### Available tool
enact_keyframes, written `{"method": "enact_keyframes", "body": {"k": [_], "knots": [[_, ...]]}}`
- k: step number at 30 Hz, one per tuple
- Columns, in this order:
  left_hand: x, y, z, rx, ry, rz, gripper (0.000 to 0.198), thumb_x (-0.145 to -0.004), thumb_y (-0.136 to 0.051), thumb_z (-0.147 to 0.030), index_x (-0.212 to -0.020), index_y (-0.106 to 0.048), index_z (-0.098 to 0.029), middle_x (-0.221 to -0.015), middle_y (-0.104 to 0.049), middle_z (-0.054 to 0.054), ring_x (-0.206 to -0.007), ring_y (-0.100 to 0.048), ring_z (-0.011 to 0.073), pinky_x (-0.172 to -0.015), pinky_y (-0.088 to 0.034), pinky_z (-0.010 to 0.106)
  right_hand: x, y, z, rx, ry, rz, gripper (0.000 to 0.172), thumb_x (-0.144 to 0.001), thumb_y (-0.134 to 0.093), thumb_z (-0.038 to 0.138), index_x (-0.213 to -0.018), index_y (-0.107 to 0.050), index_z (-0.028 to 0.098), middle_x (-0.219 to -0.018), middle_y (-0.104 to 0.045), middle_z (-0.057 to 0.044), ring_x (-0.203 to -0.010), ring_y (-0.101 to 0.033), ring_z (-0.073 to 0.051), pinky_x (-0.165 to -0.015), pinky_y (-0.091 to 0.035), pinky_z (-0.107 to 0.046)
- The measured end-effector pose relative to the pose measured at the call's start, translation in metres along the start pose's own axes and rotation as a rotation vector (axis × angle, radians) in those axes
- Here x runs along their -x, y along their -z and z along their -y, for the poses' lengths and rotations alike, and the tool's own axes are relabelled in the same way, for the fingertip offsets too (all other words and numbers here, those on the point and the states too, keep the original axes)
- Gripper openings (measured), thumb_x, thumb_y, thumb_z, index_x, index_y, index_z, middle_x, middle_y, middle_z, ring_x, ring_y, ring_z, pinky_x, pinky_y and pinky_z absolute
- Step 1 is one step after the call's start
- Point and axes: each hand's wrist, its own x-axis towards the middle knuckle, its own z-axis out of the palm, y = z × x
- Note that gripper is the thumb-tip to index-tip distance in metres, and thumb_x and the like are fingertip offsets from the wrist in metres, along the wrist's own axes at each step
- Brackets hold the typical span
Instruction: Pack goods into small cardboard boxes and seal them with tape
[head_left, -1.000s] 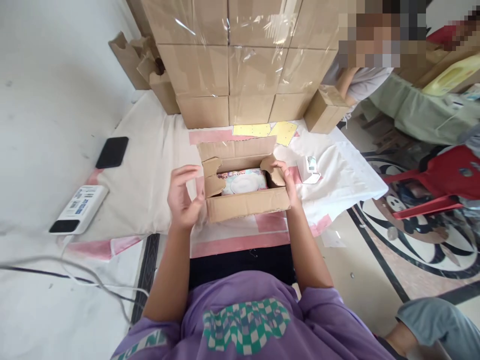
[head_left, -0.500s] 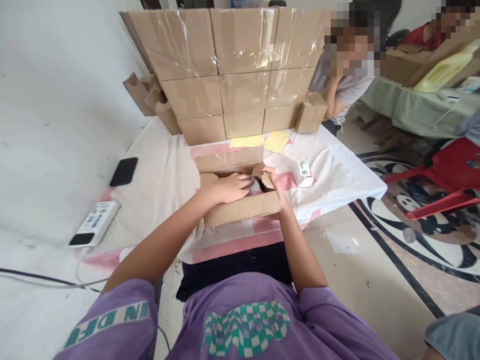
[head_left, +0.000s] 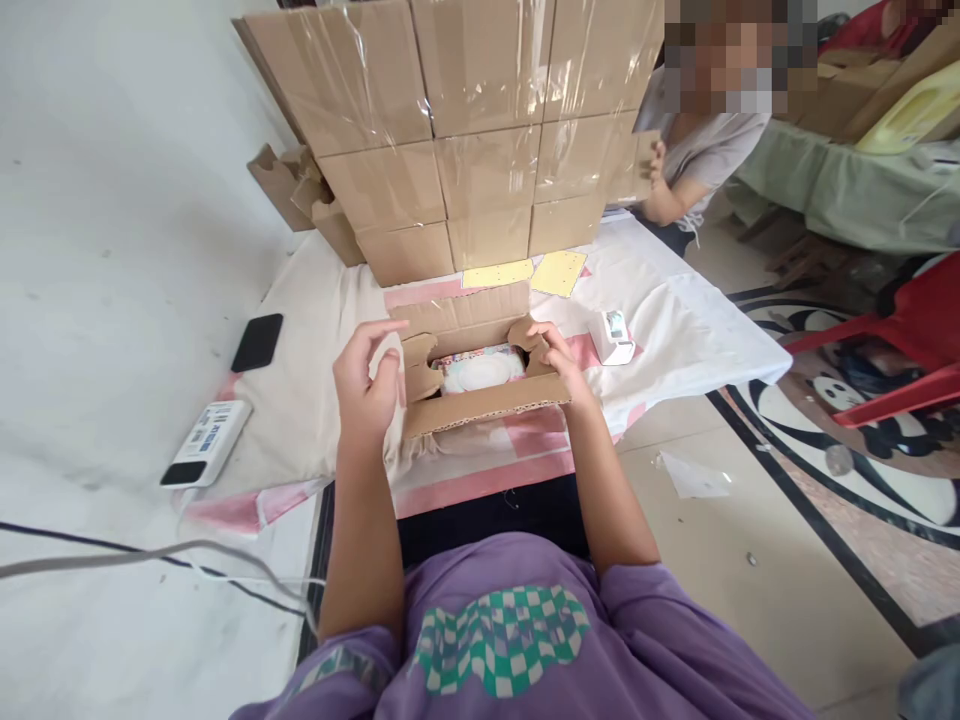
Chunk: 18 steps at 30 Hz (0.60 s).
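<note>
Cardboard box [head_left: 487,408] against right fingers [head_left: 553,340]

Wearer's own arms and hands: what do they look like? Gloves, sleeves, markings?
Left hand and right hand: bare, no gloves or wristbands visible. Left sleeve: short, purple, pale band with green marking. Right sleeve: short, purple, no marking visible.

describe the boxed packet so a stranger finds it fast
In front of the wall of brown cardboard cartons is an open brown cardboard box. The oblong, multicoloured printed packet lies inside, set apart from the plain brown flaps by its pale oval.
</note>
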Motion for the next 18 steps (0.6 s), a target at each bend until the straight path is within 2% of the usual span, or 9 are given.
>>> {"method": "enact_keyframes", "body": {"k": [1,2,4,8,10,12,14,16,18], "knots": [[0.01,0.001,0.012,-0.046,-0.016,-0.027,0.026,-0.096,-0.05,-0.017,-0.107,-0.072,-0.024,-0.107,-0.076,0.002,-0.107,-0.072,0.0207,-0.102,-0.057,0.039,0.0,-0.001,0.001,-0.02,0.003,-0.006,0.06,-0.079,-0.036,0.026,-0.138,-0.047,0.023,-0.139,-0.06,-0.008,-0.118,-0.059,-0.028,-0.096,-0.05,-0.037],[0.018,0.002,0.024,-0.086,-0.055,0.019,0.024,-0.095,-0.05,-0.015,-0.098,-0.073,-0.023,-0.1,-0.077,0.002,-0.101,-0.073,0.0206,-0.101,-0.058,0.04,0.001,-0.003,0.0,-0.046,0.01,-0.018,0.061,-0.081,-0.036,0.028,-0.141,-0.047,0.023,-0.142,-0.06,-0.008,-0.121,-0.059,-0.028,-0.098,-0.05,-0.038],[0.03,0.004,0.043,-0.108,-0.154,0.167,0.027,-0.096,-0.048,-0.015,-0.091,-0.074,-0.022,-0.1,-0.078,0.004,-0.109,-0.073,0.0231,-0.106,-0.056,0.044,0.006,-0.006,-0.005,-0.107,-0.005,-0.041,0.063,-0.088,-0.032,0.035,-0.149,-0.046,0.024,-0.143,-0.062,-0.008,-0.128,-0.058,-0.029,-0.104,-0.048,-0.04],[0.042,0.021,0.056,-0.106,-0.196,0.357,0.027,-0.102,-0.052,-0.027,-0.116,-0.075,-0.024,-0.133,-0.073,0.008,-0.144,-0.055,0.029,-0.119,-0.046,0.056,0.028,-0.009,-0.027,-0.208,-0.107,-0.009,0.075,-0.092,-0.026,0.054,-0.162,-0.036,0.028,-0.144,-0.065,-0.009,-0.141,-0.053,-0.03,-0.11,-0.047,-0.045],[0.046,0.026,0.056,-0.078,-0.188,0.425,0.037,-0.096,-0.065,-0.041,-0.129,-0.071,-0.026,-0.149,-0.062,0.01,-0.153,-0.043,0.0342,-0.123,-0.039,0.061,0.039,-0.008,-0.035,-0.211,-0.079,0.054,0.085,-0.088,-0.032,0.065,-0.166,-0.028,0.029,-0.158,-0.053,-0.007,-0.151,-0.044,-0.03,-0.115,-0.046,-0.046],[0.049,0.022,0.057,0.025,-0.152,0.377,0.051,-0.092,-0.068,-0.054,-0.135,-0.067,-0.026,-0.147,-0.063,0.013,-0.153,-0.041,0.0372,-0.123,-0.037,0.063,0.046,-0.007,-0.034,-0.175,-0.003,0.088,0.096,-0.087,-0.041,0.073,-0.168,-0.018,0.029,-0.172,-0.033,-0.004,-0.159,-0.03,-0.027,-0.122,-0.04,-0.044],[0.049,0.009,0.061,0.111,-0.048,0.173,0.05,-0.095,-0.065,-0.053,-0.137,-0.063,-0.026,-0.134,-0.071,0.013,-0.145,-0.051,0.0353,-0.121,-0.04,0.061,0.044,-0.008,-0.023,-0.16,0.056,0.021,0.093,-0.092,-0.043,0.07,-0.169,-0.009,0.03,-0.177,-0.019,-0.002,-0.163,-0.02,-0.023,-0.128,-0.032,-0.043],[0.044,-0.007,0.067,0.118,0.093,-0.053,0.049,-0.095,-0.066,-0.041,-0.141,-0.056,-0.029,-0.141,-0.066,0.012,-0.143,-0.054,0.0316,-0.117,-0.046,0.054,0.037,-0.01,-0.008,-0.178,0.064,-0.097,0.083,-0.098,-0.038,0.058,-0.169,-0.003,0.033,-0.176,-0.019,-0.002,-0.163,-0.021,-0.021,-0.129,-0.029,-0.047],[0.037,-0.019,0.075,0.113,0.214,-0.116,0.063,-0.092,-0.066,-0.032,-0.151,-0.045,-0.035,-0.162,-0.046,0.009,-0.15,-0.046,0.0294,-0.114,-0.049,0.047,0.027,-0.011,0.004,-0.192,0.027,-0.151,0.078,-0.098,-0.036,0.045,-0.168,-0.006,0.034,-0.174,-0.027,-0.002,-0.161,-0.027,-0.021,-0.127,-0.032,-0.05]]}}
